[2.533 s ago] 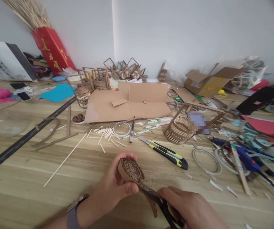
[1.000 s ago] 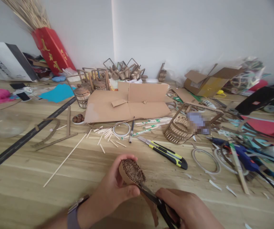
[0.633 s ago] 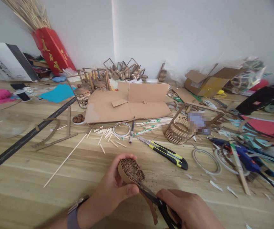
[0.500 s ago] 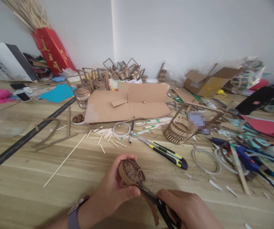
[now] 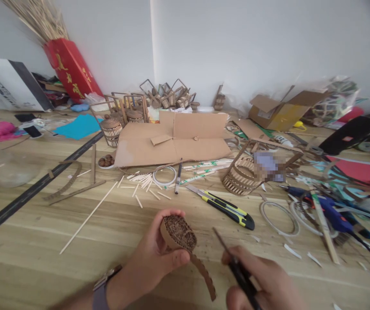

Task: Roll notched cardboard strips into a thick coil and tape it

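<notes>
My left hand (image 5: 154,254) is closed around a tight coil of corrugated cardboard strip (image 5: 180,234), thumb at its near side. From the coil a loose tail of strip (image 5: 207,279) hangs down to the right. My right hand (image 5: 267,275) grips black-handled scissors (image 5: 239,272), slightly blurred, with the blades pointing up and left. The blades are apart from the coil and its tail. A yellow-and-black utility knife (image 5: 226,209) lies on the table beyond both hands.
Past the knife lie a pen (image 5: 178,176), a tape roll (image 5: 164,176) and short wooden sticks (image 5: 144,180). A slatted basket (image 5: 241,175) and a blue glue gun (image 5: 335,214) are on the right. Flat cardboard (image 5: 146,144) lies farther back.
The scissors have moved right, away from the cardboard coil, with my right hand. The strip's tail now hangs free of the blades. My left hand keeps its hold on the coil.
</notes>
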### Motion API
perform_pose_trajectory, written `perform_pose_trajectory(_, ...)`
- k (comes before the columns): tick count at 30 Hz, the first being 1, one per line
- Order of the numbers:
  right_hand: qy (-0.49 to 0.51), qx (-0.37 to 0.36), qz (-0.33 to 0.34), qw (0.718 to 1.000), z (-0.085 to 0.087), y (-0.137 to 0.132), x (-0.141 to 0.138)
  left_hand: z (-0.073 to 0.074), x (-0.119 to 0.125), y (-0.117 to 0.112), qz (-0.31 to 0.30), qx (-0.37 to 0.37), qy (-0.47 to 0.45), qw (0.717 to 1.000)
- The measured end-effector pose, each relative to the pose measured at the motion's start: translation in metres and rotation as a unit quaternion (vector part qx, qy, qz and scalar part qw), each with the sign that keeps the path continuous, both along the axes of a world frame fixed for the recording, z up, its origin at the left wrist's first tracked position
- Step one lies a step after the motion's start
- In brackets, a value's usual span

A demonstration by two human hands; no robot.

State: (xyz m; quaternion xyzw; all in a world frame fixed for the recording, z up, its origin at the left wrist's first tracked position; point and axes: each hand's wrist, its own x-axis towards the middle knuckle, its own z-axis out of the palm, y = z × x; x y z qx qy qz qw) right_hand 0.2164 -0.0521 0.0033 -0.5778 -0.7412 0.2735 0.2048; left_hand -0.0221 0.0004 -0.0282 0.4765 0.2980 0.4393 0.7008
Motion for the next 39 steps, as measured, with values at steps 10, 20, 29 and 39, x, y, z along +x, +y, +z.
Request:
perform_pose_trajectory(10,-0.244,0.066,-0.048,0.966,-0.022,0.005,0.086,0.003,0.001,0.000,-0.003,-0.011,0.009,1.000)
perform_pose_trajectory(20,-0.117,0.209,0.033,0.970,0.016,0.024,0.013,0.004,-0.001,-0.002,-0.046,0.019,0.041,0.998)
perform_pose_trajectory(29,0.056,0.144,0.120,0.981,0.014,0.039,-0.037,0.005,-0.003,-0.004,-0.088,0.017,0.022,0.996)
perform_pose_trajectory(39,-0.040,0.067,-0.095,0.992,0.015,0.045,0.008,0.005,-0.005,-0.003,0.034,0.078,0.088,0.992)
